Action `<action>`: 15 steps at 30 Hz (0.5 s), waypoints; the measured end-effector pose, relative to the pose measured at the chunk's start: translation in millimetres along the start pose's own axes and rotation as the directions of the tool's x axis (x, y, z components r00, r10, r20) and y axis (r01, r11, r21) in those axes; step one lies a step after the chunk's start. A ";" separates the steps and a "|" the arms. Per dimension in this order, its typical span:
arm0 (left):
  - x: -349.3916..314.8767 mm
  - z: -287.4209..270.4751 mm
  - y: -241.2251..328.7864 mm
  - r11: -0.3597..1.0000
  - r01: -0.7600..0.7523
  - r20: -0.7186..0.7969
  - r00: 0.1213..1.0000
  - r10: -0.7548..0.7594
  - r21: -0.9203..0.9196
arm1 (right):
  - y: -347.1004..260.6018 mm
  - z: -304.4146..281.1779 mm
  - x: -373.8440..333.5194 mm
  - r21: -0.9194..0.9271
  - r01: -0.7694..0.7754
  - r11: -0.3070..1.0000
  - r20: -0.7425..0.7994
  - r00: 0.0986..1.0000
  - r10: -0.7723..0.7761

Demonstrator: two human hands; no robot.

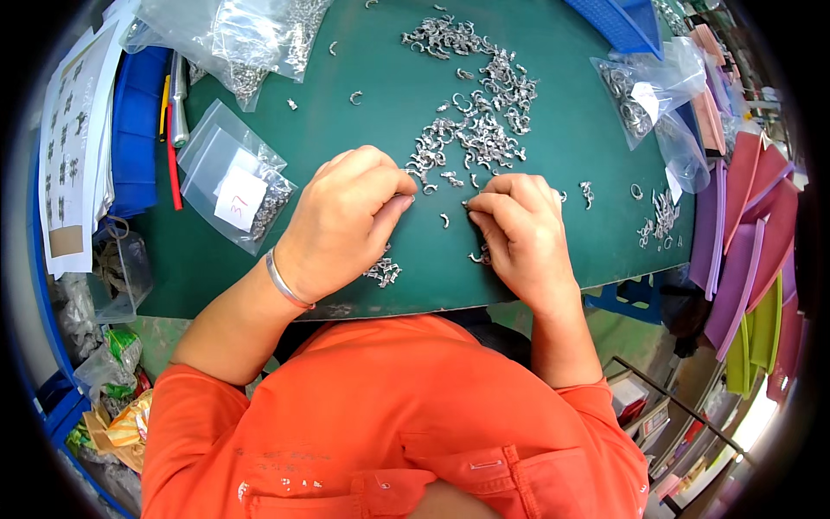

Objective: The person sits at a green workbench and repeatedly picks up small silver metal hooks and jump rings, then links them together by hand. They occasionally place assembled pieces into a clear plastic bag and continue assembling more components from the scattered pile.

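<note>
My left hand (341, 221) pinches a tiny silvery metal piece between thumb and forefinger, just above the green tabletop (363, 130). Facing it, my right hand (526, 238) is also closed in a pinch, with a small metal piece barely showing at its fingertips. A short gap separates the two hands, where one loose curved metal piece (444, 221) lies. Beyond them spreads a heap of small curved silver metal parts (488, 138). Another little pile of metal parts (383, 272) sits below my left hand, and a few pieces are partly hidden by my right.
Zip bags of metal parts (238, 186) lie at left, beside a red pen (174, 160) and a blue tray (137, 130). Larger clear bags (242, 35) are at the far left. Another blue tray (618, 22) stands far right, near loose rings (661, 216) and stacked coloured bins (748, 242).
</note>
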State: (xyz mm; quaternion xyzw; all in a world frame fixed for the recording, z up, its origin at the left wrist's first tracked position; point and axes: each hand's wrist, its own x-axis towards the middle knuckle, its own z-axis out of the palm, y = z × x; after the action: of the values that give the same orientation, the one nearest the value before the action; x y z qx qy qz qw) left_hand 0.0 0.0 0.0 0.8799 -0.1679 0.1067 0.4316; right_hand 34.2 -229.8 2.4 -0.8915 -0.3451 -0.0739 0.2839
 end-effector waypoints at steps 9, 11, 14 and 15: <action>1.3 1.2 1.7 1.000 0.018 0.007 1.000 -0.018 -0.018 | -1.3 6.8 2.8 -0.006 0.002 1.000 -0.002 1.000 -0.002; 1.8 2.7 3.9 1.000 0.008 0.010 1.000 -0.008 -0.029 | -4.0 8.8 1.3 -0.014 0.025 1.000 -0.003 1.000 -0.025; 1.2 0.1 3.5 0.998 0.046 0.017 0.999 -0.046 -0.038 | -3.2 3.0 -1.9 0.138 0.022 0.990 -0.093 0.996 -0.009; 0.0 -0.5 3.8 0.998 0.057 0.012 0.998 -0.057 -0.038 | 1.7 -3.0 -6.7 0.141 -0.024 0.990 -0.142 0.989 0.045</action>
State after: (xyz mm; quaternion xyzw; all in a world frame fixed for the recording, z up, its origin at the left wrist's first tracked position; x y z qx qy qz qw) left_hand -1.5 -1.8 3.1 0.8765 -0.1469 0.0865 0.4502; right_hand 30.6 -236.4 1.9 -0.8677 -0.3124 -0.1092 0.3708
